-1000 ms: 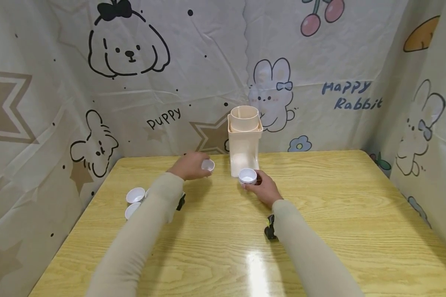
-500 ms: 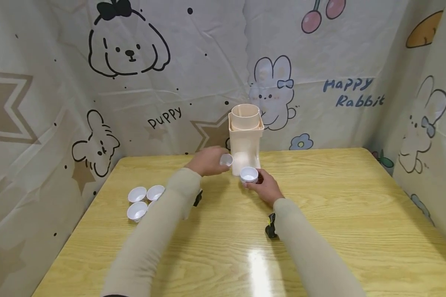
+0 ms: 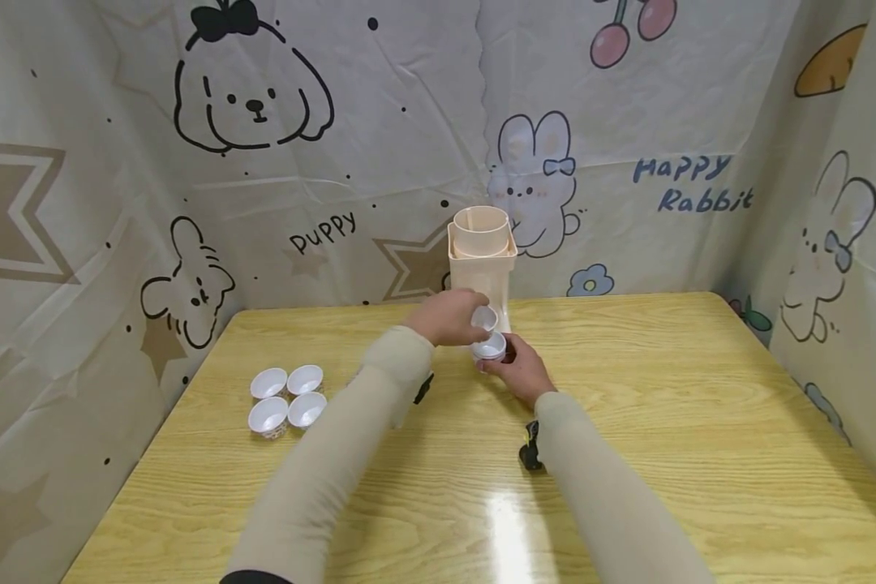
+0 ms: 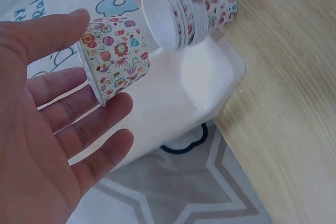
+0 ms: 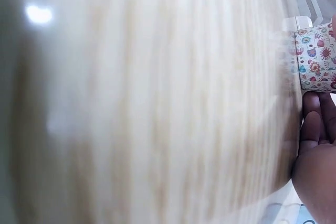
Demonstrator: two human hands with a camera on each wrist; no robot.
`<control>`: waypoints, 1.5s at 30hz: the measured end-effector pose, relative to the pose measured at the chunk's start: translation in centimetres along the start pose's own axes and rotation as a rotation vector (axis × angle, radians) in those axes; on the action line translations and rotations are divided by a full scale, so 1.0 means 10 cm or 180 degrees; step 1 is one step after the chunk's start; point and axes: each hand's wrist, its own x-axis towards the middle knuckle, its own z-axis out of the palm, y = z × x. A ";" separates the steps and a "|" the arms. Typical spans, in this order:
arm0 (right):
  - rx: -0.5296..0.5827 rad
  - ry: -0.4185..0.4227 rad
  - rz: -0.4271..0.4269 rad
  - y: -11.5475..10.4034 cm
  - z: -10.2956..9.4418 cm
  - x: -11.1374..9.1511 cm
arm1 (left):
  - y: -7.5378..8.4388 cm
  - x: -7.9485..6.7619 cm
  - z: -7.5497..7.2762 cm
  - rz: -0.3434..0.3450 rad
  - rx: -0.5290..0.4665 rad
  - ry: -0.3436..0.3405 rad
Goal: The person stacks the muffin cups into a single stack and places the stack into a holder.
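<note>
My left hand (image 3: 448, 316) pinches a small paper cup (image 4: 116, 56) by its rim, between thumb and fingertips. The cup has a colourful flower print outside and white inside. Just below and in front of it, my right hand (image 3: 521, 369) grips a stack of matching paper cups (image 4: 181, 17), their rims nested close together. In the right wrist view the stack's printed side (image 5: 316, 59) stands at the tabletop, fingers beside it. Seen from the head, the single cup is right above the stack's mouth, overlapping its far edge. Both hands are in front of a cream plastic holder (image 3: 479, 274).
Several more white-lined paper cups (image 3: 269, 383) stand in a tight group on the left of the wooden table (image 3: 657, 389). The holder, topped by a round tube (image 3: 481, 233), stands by the back edge. A printed curtain (image 3: 409, 97) hangs behind and at the sides.
My left hand has moved right with its paper cup, from left of the holder to above the stack. The cup group on the left shows more fully. My right hand stays in place.
</note>
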 end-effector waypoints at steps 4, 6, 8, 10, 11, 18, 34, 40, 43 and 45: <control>-0.0008 -0.0004 0.0008 0.02 -0.01 0.01 | 0.05 0.03 0.05 0.0000 -0.0027 -0.0004; -0.0014 -0.0020 0.0030 0.02 -0.01 0.01 | 0.06 0.04 0.08 -0.0029 -0.0057 -0.0019; -0.0048 -0.0044 0.0017 0.03 -0.01 0.02 | 0.06 0.05 0.11 -0.0039 -0.0073 -0.0020; -0.0044 -0.0026 0.0025 0.03 0.00 0.02 | 0.05 0.05 0.12 -0.0026 -0.0096 -0.0008; -0.0033 -0.0004 0.0024 0.03 0.00 0.02 | 0.05 0.04 0.13 -0.0020 -0.0103 0.0006; 0.0016 -0.0019 0.0026 -0.01 0.10 0.02 | 0.00 -0.02 0.15 -0.0125 -0.0081 0.0017; -0.0081 0.0077 0.0022 -0.03 0.01 -0.03 | 0.06 0.06 0.18 -0.0086 -0.0119 0.0019; -0.0076 0.0092 0.0029 -0.02 0.00 -0.03 | 0.05 0.10 0.22 -0.0015 -0.0042 0.0039; -0.0063 0.0087 0.0023 -0.02 0.00 -0.03 | 0.05 0.11 0.23 -0.0047 -0.0058 0.0022; -0.0057 0.0080 0.0025 -0.03 0.00 -0.04 | 0.05 0.11 0.23 -0.0066 -0.0053 0.0013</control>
